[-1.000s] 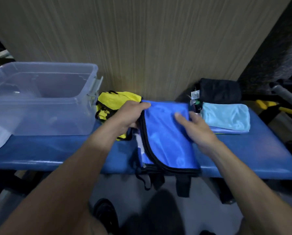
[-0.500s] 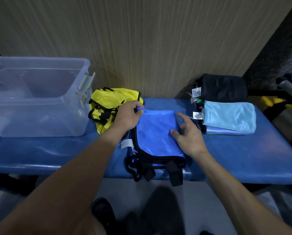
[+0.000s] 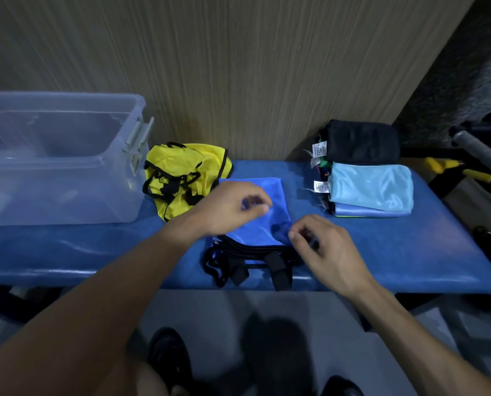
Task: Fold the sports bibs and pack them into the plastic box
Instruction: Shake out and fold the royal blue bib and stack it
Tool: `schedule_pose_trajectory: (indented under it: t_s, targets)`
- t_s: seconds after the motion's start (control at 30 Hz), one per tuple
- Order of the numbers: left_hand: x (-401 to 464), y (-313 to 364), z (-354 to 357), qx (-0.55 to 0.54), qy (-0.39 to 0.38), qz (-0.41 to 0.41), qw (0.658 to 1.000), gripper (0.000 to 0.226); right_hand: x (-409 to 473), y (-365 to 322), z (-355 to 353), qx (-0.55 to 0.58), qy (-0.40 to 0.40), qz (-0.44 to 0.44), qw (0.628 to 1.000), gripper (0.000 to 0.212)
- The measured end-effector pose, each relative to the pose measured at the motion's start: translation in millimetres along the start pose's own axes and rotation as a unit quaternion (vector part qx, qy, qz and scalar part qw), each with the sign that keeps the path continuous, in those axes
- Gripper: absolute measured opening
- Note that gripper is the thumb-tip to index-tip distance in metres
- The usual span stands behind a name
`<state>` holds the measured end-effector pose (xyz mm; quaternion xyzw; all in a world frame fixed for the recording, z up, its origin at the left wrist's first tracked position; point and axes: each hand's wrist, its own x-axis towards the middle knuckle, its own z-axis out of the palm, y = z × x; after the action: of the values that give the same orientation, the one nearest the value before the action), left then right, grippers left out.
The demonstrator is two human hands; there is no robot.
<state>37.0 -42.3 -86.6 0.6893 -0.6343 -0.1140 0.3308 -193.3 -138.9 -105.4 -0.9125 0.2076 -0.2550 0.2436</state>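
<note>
A folded blue bib (image 3: 252, 192) with black trim lies in the middle of the blue padded bench (image 3: 409, 252), its black straps hanging over the front edge. My left hand (image 3: 230, 208) sits on top of it with fingers curled, pinching the cloth. My right hand (image 3: 321, 247) pinches a raised bit of the bib's right edge. A crumpled yellow bib (image 3: 181, 172) lies just left of the blue one. The clear plastic box (image 3: 67, 155) stands at the bench's left end with no bibs inside.
A stack of folded bibs sits at the right, a black one (image 3: 361, 141) behind a light blue one (image 3: 372, 187). A wood-grain wall backs the bench. Yellow-handled gear (image 3: 444, 164) lies off the right end. My shoes show on the floor below.
The blue bib went from a long fold to a shorter one. Both hands, earlier flat on the cloth, now have curled fingers pinching it.
</note>
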Motion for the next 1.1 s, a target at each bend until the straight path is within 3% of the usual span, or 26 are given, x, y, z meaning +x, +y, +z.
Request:
schedule_pose_trajectory:
  t_s: [0.13, 0.33, 0.67, 0.8, 0.9, 1.0, 1.1]
  targets:
    - [-20.9, 8.2, 13.3, 0.044, -0.151, 0.025, 0.987, 0.033, -21.5, -6.0, -0.9, 0.002, -0.014, 0.005, 1.000, 0.021]
    - [-29.9, 8.4, 16.9, 0.039, -0.155, 0.012, 0.987, 0.032, -35.6, -24.3, 21.4, -0.047, 0.021, 0.041, 0.998, 0.051]
    - [-30.3, 10.9, 20.0, 0.070, -0.172, -0.025, 0.982, 0.035, -68.8, -27.1, 36.3, 0.064, 0.026, 0.044, 0.997, 0.016]
    - [-32.4, 14.1, 18.3, 0.076, -0.183, -0.027, 0.980, 0.036, -80.7, -17.9, 33.0, -0.023, -0.034, -0.010, 0.999, 0.040]
    - [-34.1, 18.2, 16.5, 0.081, -0.193, -0.017, 0.978, 0.037, -76.9, -15.9, 34.2, -0.123, -0.023, -0.063, 0.990, 0.048]
    - [-35.5, 22.7, 16.8, 0.109, -0.212, -0.002, 0.971, 0.041, -69.8, -10.8, 34.0, -0.178, 0.010, -0.107, 0.978, 0.033]
    - [-39.2, 16.2, 18.5, 0.142, -0.239, 0.006, 0.960, 0.042, -65.3, -12.1, 28.9, -0.161, 0.034, -0.134, 0.977, 0.015]
